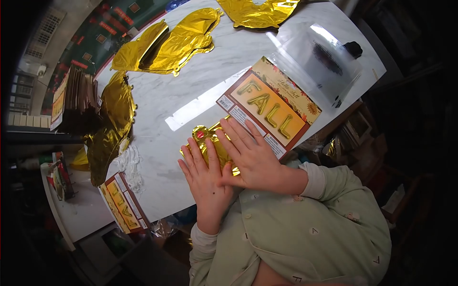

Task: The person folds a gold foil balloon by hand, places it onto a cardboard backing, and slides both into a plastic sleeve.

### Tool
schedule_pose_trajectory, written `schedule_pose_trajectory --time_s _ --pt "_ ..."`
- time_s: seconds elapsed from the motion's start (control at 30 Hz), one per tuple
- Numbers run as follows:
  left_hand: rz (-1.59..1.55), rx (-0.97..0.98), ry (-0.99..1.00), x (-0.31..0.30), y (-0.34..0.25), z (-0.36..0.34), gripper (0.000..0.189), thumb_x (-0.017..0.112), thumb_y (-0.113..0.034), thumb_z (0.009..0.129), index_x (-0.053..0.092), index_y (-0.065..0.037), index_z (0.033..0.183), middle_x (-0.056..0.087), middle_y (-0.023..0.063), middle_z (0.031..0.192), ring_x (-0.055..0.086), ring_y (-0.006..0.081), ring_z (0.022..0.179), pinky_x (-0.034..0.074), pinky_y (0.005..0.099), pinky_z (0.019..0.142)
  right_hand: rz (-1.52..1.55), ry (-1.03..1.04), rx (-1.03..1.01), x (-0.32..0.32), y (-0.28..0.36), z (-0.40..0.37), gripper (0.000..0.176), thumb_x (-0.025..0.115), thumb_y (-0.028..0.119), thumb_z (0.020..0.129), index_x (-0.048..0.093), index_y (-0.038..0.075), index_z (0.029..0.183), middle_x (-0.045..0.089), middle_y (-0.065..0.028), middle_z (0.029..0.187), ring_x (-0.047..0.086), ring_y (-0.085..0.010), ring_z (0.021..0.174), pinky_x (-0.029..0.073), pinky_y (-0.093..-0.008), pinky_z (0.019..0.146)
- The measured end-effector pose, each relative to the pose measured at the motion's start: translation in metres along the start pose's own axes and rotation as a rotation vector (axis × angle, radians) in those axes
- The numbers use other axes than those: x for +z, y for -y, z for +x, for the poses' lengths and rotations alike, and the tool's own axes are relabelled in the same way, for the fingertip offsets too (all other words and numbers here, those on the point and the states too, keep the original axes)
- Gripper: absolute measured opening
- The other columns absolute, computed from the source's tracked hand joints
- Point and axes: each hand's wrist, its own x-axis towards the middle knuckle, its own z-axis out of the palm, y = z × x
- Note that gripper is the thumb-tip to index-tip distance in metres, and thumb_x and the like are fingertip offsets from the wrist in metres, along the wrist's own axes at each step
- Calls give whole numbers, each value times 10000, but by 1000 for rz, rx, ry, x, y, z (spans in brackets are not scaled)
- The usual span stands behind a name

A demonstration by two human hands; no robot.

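A folded gold foil balloon (210, 151) lies on the marble-patterned table near its front edge, with a small red mark on its rounded end. My left hand (204, 174) rests flat on it, fingers stretched out. Across its right part lies my right hand (248, 159), also flat with fingers extended, its thumb side meeting the left hand. Much of the balloon is hidden under both palms. Just beyond the right hand is a printed FALL card (269, 107), lying face up with its lower edge close to my fingers.
Flat gold foil balloons (186, 40) lie along the far side, and more foil (117, 114) hangs at the left edge. A stack of cards (74, 100) stands left. White string (130, 164) lies near another FALL card (122, 202). Clear plastic bags (319, 62) cover the right.
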Motion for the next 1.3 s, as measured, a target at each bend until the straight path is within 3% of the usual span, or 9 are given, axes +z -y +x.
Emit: schedule_pose_trajectory --time_s 0.13,0.3,0.63,0.7,0.87,0.93,1.0,1.17,1.3 --pt "-35 0 27 -7 -2 1 697 561 -343 1050 364 -47 1649 192 305 1726 145 519 1601 117 660 1265 168 79 -179 -19 -10 -13 1038 657 716 885 389 47 1631 285 -321 1685 202 -428 1617 134 -555 1294" --pt "-33 -10 89 -16 -7 -14 685 529 -314 1058 339 -36 1654 172 294 1734 135 508 1605 97 659 1268 -162 73 -414 -26 -26 -30 512 634 172 976 589 111 1483 540 -142 1577 509 -266 1479 433 -441 1176" --pt "-59 -33 203 -42 -11 -46 711 502 -398 1056 362 -18 1640 204 299 1722 203 502 1584 78 698 1250 219 -201 -699 -32 -40 -15 246 691 136 918 733 64 1149 730 -85 1241 687 -254 1202 535 -466 1100" --pt "-462 -62 57 -50 -4 -45 726 437 -438 1069 351 7 1636 259 289 1708 292 466 1564 110 677 1258 297 -211 -696 -45 -45 -8 238 697 135 913 733 66 1138 736 -69 1204 699 -253 1169 542 -471 1090" --pt "-1259 -121 -540 -42 7 -16 658 480 -384 1061 438 32 1569 429 261 1630 430 397 1500 262 535 1268 943 -604 -250 -71 -73 -24 227 625 164 1052 706 36 1221 750 -101 1166 737 -268 1035 575 -422 973" --pt "-699 163 -272 -34 -19 7 584 626 -247 996 515 40 1492 446 271 1608 447 415 1483 310 508 1254 1196 -849 -72 -74 -92 -40 264 589 158 1097 645 14 1313 720 -115 1245 713 -236 1092 547 -388 1002" --pt "-640 426 -172 -25 -77 32 589 753 -158 892 568 39 1415 528 271 1504 520 447 1388 374 514 1204 1254 -1023 157 -85 -120 -46 273 653 140 1069 647 17 1312 722 -103 1257 692 -173 1118 527 -341 1004" --pt "-252 581 -291 24 -108 42 449 723 -139 798 691 7 1222 618 100 977 647 274 938 517 405 910 1141 -1332 375 -97 -126 -75 195 667 148 1060 696 51 1227 746 -64 1163 698 -152 1050 537 -302 952" --pt "-285 503 -331 2 -85 32 346 677 -75 812 728 -12 1148 615 61 921 641 224 804 538 321 733 1113 -1235 360 -96 -149 -107 156 673 156 1055 716 66 1175 754 -47 1111 695 -132 1000 541 -281 905"
